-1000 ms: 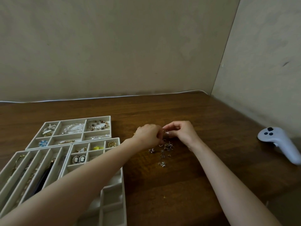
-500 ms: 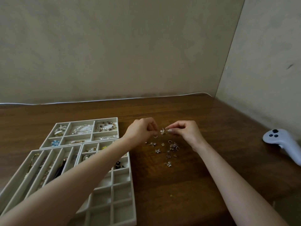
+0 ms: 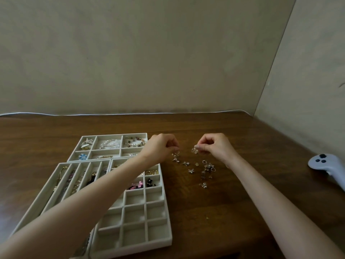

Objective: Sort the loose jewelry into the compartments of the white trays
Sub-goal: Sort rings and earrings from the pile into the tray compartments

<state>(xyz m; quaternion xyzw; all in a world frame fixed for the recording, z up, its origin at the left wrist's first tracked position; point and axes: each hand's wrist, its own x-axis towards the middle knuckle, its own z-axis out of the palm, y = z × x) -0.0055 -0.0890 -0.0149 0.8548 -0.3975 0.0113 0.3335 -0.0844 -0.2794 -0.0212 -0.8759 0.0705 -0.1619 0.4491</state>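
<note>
On grained wood [image 3: 224, 212], left hand [image 3: 160, 146] and right hand [image 3: 214, 146] pinch silvery charms [image 3: 194, 150].

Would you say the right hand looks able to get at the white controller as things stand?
Probably yes: only bare table lies between the right hand and the white controller, though it is pinching a small charm.
</note>
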